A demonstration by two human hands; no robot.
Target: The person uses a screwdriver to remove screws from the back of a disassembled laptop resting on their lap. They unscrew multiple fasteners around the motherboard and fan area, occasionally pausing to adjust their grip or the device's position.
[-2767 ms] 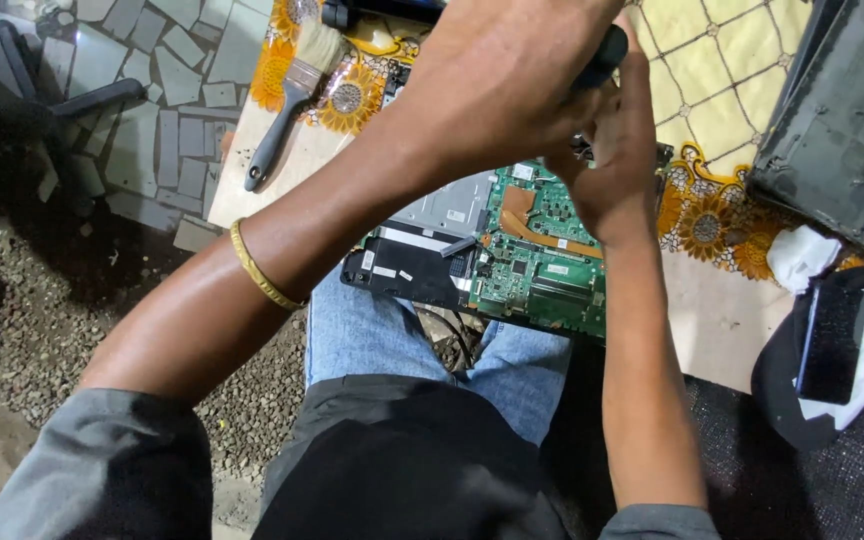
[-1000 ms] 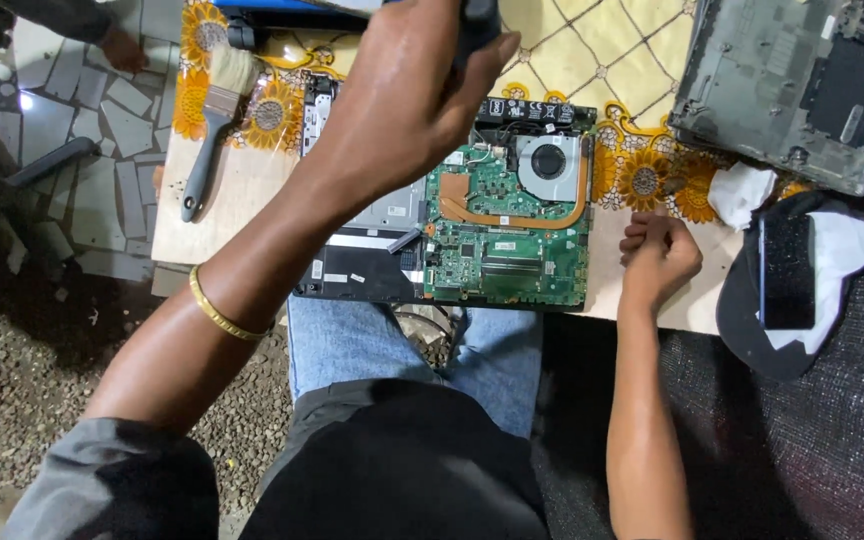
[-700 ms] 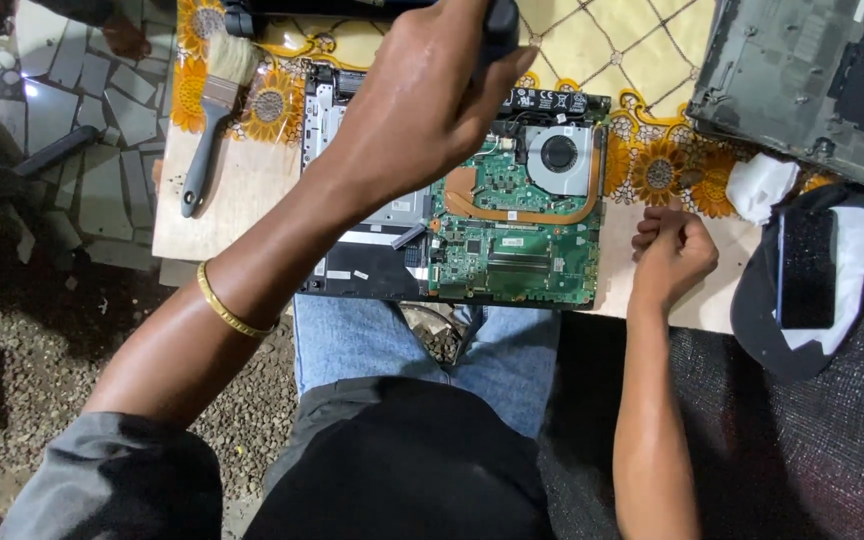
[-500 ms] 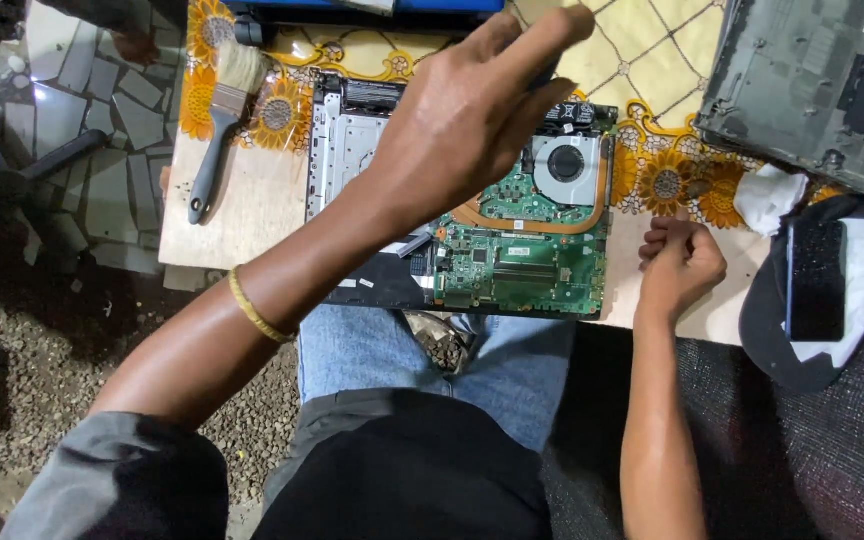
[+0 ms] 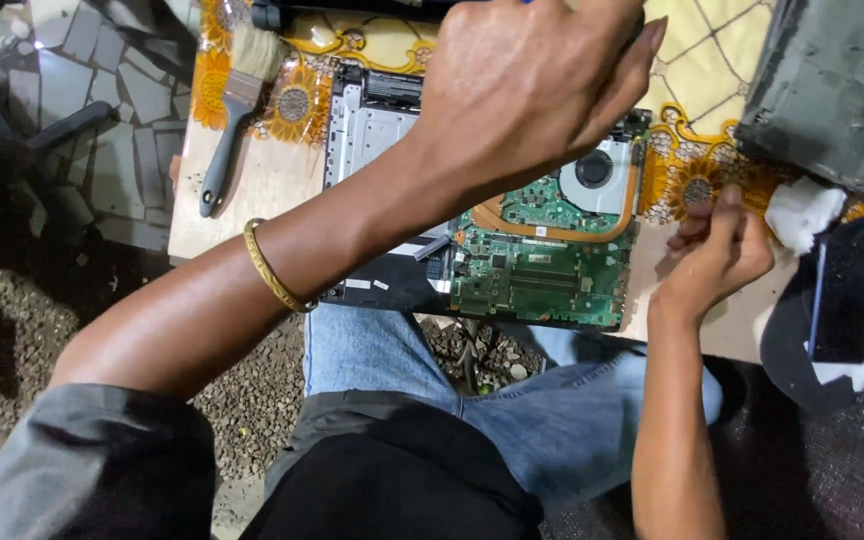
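Note:
An opened laptop base [image 5: 372,130] lies on a wooden board [image 5: 252,195] over my knees. Its green circuit board [image 5: 542,280], copper heat pipe and round fan [image 5: 602,175] are exposed. My left hand [image 5: 542,90] reaches across above the laptop's far edge with its fingers curled down. The fingertips run to the frame's top, next to a black bar [image 5: 352,12], so what they hold is hidden. A gold bangle [image 5: 272,270] sits on that forearm. My right hand [image 5: 717,250] rests on the board just right of the circuit board, fingers pinched shut, nothing visible in them.
A paint brush with a dark handle [image 5: 227,130] lies left of the laptop. A grey laptop cover [image 5: 832,90] sits at the top right, with a white cloth [image 5: 802,210] below it. A dark phone [image 5: 842,300] rests on fabric at the right. Below the board is gravel ground.
My left hand let its fingers spread, then curled them and moved farther toward the laptop's back edge. My right hand drew back from the circuit board and stays closed at its right side.

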